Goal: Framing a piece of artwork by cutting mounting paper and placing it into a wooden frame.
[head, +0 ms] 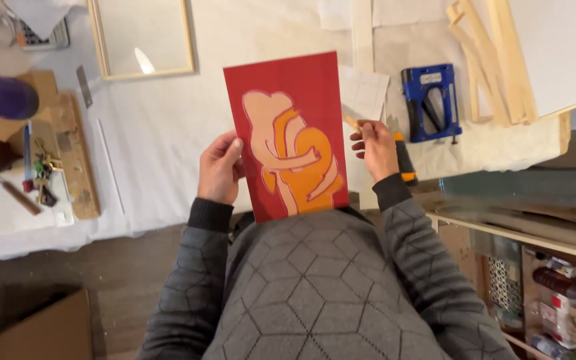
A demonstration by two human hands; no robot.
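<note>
While the left hand point(220, 168) grips the left edge of a red rectangular card painted with pale peach and orange curving shapes point(289, 137), thumb on its face, the card stands tilted above the near edge of the white cloth-covered surface point(161, 127), its lower end against the person's grey patterned sweater point(315, 287). Just beside the card's right edge, the right hand point(375, 150) is closed on a small tan object point(353, 123), too small to identify, pinched at the fingertips. Behind that hand a black and orange tool handle point(405, 163) lies on the surface, and farther toward the far right corner rests a blue staple gun point(430, 101) next to loose pale wooden strips point(485, 57). Near the far left corner lies a light wooden frame point(143, 39). A bunch of keys point(43, 172) sits at the left edge.
</note>
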